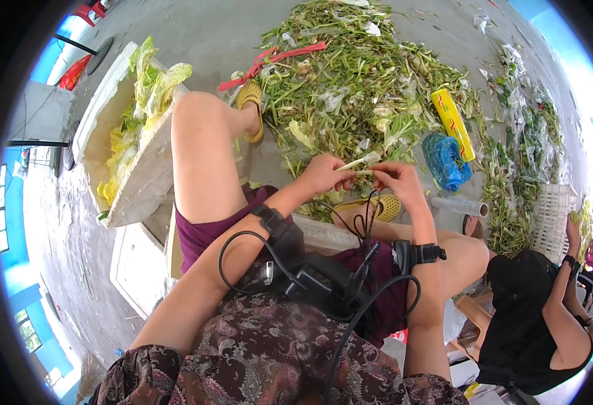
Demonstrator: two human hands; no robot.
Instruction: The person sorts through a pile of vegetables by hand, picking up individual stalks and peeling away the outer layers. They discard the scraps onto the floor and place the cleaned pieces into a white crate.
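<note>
My left hand grips a thin pale vegetable stalk. It looks like a scallion or green garlic, with a whitish, frayed end pointing right. Just below it, a second short pale length spans the gap between both hands. The fingertips of my right hand pinch that piece at its right end. Both hands are held above a large heap of green vegetable trimmings on the concrete floor. Whether the two pale lengths belong to one plant is hidden by my fingers.
A foam box with Chinese cabbage stands at left. Beyond my right hand lie a blue plastic bag, a yellow box and a plastic film roll. Black cables hang near my wrists. A person in black sits at right.
</note>
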